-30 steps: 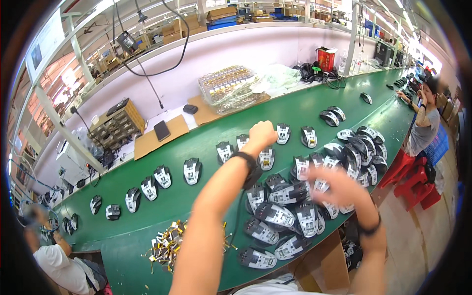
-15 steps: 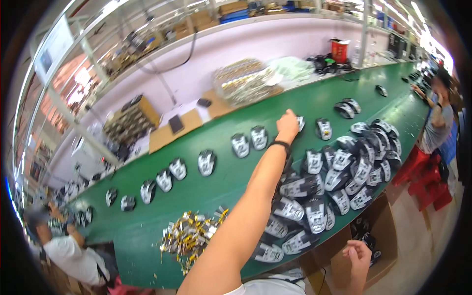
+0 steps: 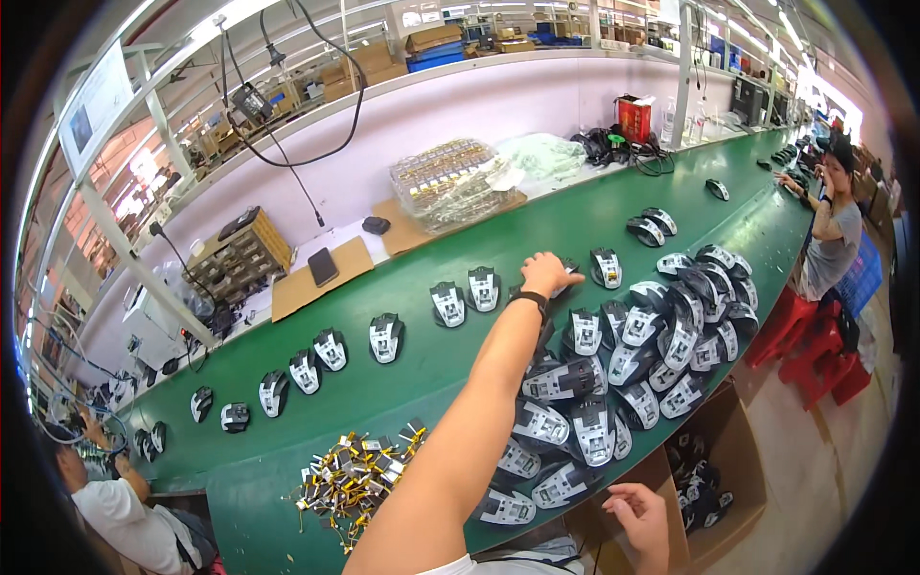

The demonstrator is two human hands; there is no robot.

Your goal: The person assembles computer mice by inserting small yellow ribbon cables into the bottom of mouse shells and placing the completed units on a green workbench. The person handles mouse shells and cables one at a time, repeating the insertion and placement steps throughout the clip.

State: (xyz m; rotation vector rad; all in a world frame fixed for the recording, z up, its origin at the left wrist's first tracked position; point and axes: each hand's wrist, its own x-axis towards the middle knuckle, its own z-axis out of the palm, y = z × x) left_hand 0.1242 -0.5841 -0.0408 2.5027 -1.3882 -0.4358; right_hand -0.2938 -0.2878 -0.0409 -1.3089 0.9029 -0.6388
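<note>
My left hand reaches out over the green bench, fingers and thumb closed around a half-assembled computer mouse. Most of that mouse is hidden by the hand. Close to my body, at the bench's front edge, my right hand hangs with loosely curled fingers apart and nothing in it. A heap of black-and-grey mice, undersides mostly up, lies right of my left forearm. Beyond my left hand to the right is a single mouse with a yellow patch.
Spaced-out mice run along the green bench. Small silver parts with yellow pieces are heaped left of my forearm. An open carton holds dark parts at lower right. Co-workers sit at the far left and right.
My left hand has come slightly nearer, still at the mouse. My right hand has shifted left toward the bench edge. The whole view has tilted a little.
</note>
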